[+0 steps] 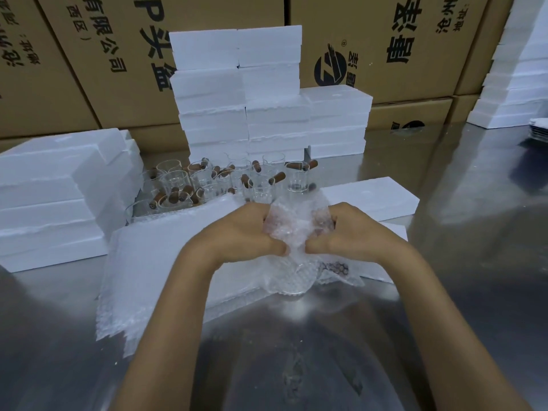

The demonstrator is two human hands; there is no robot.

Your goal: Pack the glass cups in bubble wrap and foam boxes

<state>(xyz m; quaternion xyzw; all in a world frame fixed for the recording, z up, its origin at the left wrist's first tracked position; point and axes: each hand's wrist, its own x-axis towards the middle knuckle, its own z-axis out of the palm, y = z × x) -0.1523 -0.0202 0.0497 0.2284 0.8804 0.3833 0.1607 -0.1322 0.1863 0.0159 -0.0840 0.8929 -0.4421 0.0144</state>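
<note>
Left hand (243, 232) and right hand (353, 229) each had a pinching grip on the bubble wrap (299, 232) bunched above the counter (296, 336). Fingertips were buried in wrap. Cup (296, 284) inside was barely visible, only its base. Unwrapped glass cups (225, 182) sat behind.

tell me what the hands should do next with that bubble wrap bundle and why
Probably keep tucking the loose lower flap around the cup. The left hand and right hand both pinch the bubble wrap near the top, but the glass cup shows through at the bottom, above the metal table. The wrap looks unfinished, so boxing it seems premature.
</note>
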